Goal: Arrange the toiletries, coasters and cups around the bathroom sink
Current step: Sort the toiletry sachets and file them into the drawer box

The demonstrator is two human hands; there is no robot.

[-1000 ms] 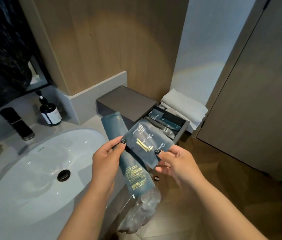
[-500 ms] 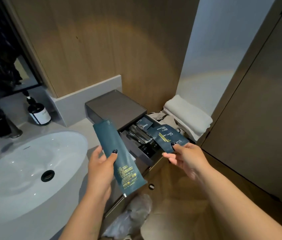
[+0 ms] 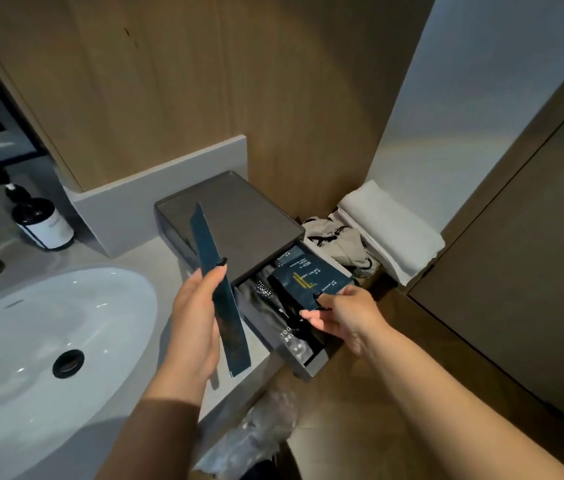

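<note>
My left hand (image 3: 194, 317) grips a long dark teal sachet (image 3: 218, 292), held upright and edge-on above the counter beside the sink (image 3: 38, 327). My right hand (image 3: 337, 311) pinches a square dark teal packet (image 3: 310, 284) with gold lettering and holds it over the open drawer (image 3: 311, 362) of a grey amenity box (image 3: 239, 216). Other dark packets (image 3: 291, 336) lie in the drawer, partly hidden under the square packet and my right hand.
A dark pump bottle (image 3: 43, 220) with a white label stands at the back of the counter. A folded white towel (image 3: 391, 230) and a beige pouch (image 3: 339, 244) lie to the right of the box. Crumpled clear plastic (image 3: 256, 431) sits below the counter edge.
My hands have moved apart. The right hand carried the square packet down over the open drawer. The left hand turned the long sachet edge-on.
</note>
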